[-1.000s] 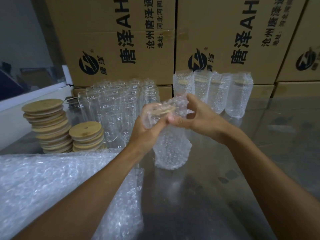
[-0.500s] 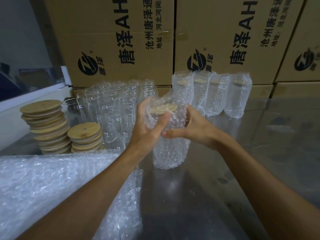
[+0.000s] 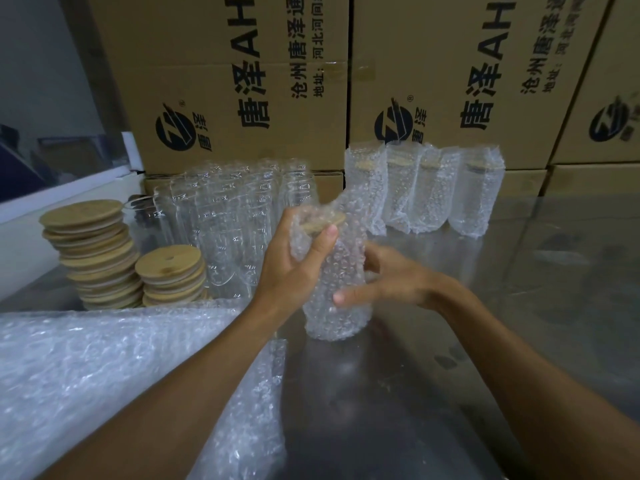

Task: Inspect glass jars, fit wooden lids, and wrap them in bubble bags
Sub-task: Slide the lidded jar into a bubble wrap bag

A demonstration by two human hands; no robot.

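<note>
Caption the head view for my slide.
Left hand and right hand hold a lidded jar in its bubble bag on the steel table.
</note>
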